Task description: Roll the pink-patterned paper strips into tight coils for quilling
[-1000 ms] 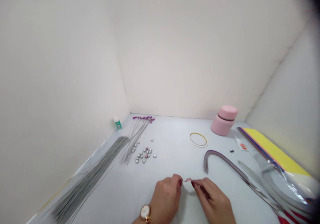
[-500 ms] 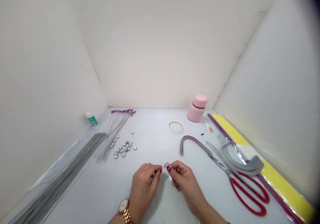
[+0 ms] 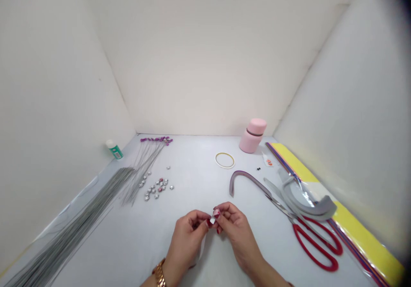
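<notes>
Both hands meet low in the middle of the head view, over the white table. My left hand (image 3: 189,238), with a gold watch on its wrist, pinches a narrow paper strip (image 3: 212,220) between thumb and fingertips. On the same strip, my right hand (image 3: 236,231) is closed from the other side, thumb against fingers. The strip looks silvery white with a pink patch and is bent between the fingertips; fingers hide much of it. A pale length of it seems to hang beneath my left hand. Small folded silver stars (image 3: 157,189), a few pinkish, lie left of the hands.
Grey wires (image 3: 73,225) and purple-tipped stems (image 3: 156,140) lie left, near a green-white tube (image 3: 115,151). A tape ring (image 3: 225,160) and pink bottle (image 3: 252,137) stand behind. Right are red-handled scissors (image 3: 297,231), curled grey strips (image 3: 247,176) and yellow sheets (image 3: 356,227).
My hands have come closer together, and the strip is now bent between the fingertips. My left hand has turned, and a pale length shows below it. The view has shifted slightly.
</notes>
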`<action>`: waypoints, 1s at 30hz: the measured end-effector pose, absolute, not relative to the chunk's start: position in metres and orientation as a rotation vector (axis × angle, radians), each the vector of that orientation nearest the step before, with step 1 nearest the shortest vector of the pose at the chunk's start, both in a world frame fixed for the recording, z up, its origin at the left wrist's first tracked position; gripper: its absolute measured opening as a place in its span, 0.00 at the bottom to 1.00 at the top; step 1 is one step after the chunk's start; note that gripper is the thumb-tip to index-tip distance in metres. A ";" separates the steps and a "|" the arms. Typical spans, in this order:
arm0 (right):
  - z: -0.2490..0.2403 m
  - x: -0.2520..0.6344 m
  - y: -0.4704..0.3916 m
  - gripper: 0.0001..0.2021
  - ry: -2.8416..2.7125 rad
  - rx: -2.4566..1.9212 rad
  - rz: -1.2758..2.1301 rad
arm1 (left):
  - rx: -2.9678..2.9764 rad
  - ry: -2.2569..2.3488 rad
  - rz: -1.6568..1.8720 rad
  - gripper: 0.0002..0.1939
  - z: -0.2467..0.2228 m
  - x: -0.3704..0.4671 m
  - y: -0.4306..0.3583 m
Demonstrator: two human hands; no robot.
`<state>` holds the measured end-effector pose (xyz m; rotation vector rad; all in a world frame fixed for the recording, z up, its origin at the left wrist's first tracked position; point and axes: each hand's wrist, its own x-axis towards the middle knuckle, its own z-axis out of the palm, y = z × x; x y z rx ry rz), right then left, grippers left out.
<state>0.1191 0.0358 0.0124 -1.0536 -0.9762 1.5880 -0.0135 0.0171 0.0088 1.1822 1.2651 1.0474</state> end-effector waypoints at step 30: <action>0.005 0.117 0.033 0.06 -1.337 -1.215 1.295 | 0.981 1.303 0.955 0.16 0.009 -0.012 0.019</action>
